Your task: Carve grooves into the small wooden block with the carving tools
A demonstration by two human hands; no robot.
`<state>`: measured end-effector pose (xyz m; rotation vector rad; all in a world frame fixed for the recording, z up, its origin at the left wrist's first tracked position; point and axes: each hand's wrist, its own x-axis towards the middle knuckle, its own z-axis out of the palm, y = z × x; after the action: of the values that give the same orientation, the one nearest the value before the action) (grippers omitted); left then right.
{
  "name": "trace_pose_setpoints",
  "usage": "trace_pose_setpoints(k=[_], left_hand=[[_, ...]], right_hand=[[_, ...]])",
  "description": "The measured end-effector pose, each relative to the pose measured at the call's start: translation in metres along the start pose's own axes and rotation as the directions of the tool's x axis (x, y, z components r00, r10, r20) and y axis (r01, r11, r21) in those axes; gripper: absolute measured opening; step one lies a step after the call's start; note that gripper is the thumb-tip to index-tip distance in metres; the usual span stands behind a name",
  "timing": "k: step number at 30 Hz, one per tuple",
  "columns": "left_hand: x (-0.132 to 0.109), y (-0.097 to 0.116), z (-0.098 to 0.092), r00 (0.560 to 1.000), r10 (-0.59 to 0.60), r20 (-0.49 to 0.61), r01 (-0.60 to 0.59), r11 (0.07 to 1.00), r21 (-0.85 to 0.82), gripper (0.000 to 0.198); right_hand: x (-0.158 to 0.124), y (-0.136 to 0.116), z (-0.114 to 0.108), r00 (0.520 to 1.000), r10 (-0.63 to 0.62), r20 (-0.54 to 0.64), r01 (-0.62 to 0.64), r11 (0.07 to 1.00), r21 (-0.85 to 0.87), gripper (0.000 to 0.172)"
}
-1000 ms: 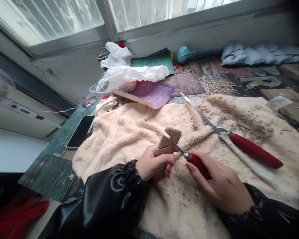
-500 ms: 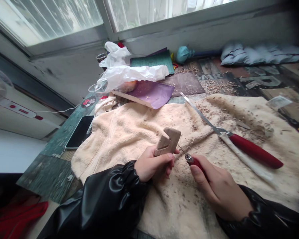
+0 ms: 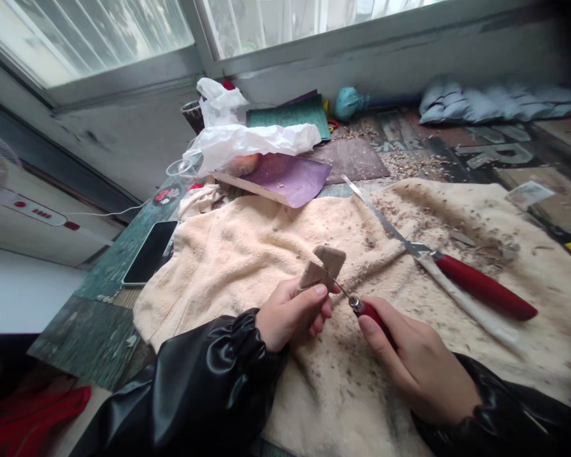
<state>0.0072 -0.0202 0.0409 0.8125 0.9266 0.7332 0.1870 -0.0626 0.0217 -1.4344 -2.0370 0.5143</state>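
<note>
Well, from here I see the left hand [image 3: 292, 311] clamped on a small wooden block [image 3: 332, 259], thumb along its near face; the block is held above the cream cloth [image 3: 219, 266], tilted, its upper end jutting past the fingers; the right hand [image 3: 419, 362] is closed round the red handle of a slim carving tool [image 3: 371, 313], whose thin metal runs up to the block beside its notch; whether it bites into the wood I cannot tell. The two hands stand apart, a narrow gap between them bridged by that metal.

Beyond the block, a rumpled stretch of cloth extends to the purple sheet [image 3: 304, 174], giving some room ahead; to the right it is tighter, for a long red-handled blade [image 3: 485, 282] lies slantwise across the cloth, a pale strip [image 3: 471, 311] beside it, with crumbs and shavings scattered about; the right hand is well apart from both.

On the left, the cloth's border comes up just beside a dark-screened phone [image 3: 151, 252], which lies near the slanting left edge of the table [image 3: 85, 330]; at the back, a white plastic bag [image 3: 266, 138] sits by the purple sheet; a grey-blue padded roll [image 3: 499, 101] lines the wall.
</note>
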Motion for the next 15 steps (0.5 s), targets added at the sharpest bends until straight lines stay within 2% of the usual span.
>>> trace_pose_setpoints(k=[5, 8, 12, 15], left_hand=[[-0.001, -0.006, -0.001, 0.997, 0.078, -0.024, -0.075, 0.993, 0.093, 0.043], [-0.002, -0.011, -0.001, 0.979, 0.196, -0.048, -0.177, 0.948, 0.264, 0.037], [-0.005, -0.013, 0.001, 0.912, 0.405, -0.069, -0.296, 0.762, 0.576, 0.029], [-0.005, -0.012, 0.001, 0.882, 0.471, -0.022, -0.333, 0.656, 0.678, 0.025]], right_hand=[[0.000, -0.001, -0.002, 1.000, 0.004, 0.008, -0.004, 1.000, -0.004, 0.029], [-0.001, -0.002, -0.002, 1.000, 0.004, 0.009, -0.004, 1.000, -0.006, 0.029], [-0.002, -0.003, -0.002, 0.998, 0.022, 0.053, -0.023, 1.000, 0.020, 0.028], [-0.003, -0.004, -0.002, 0.996, 0.049, 0.072, -0.053, 0.997, 0.053, 0.029]])
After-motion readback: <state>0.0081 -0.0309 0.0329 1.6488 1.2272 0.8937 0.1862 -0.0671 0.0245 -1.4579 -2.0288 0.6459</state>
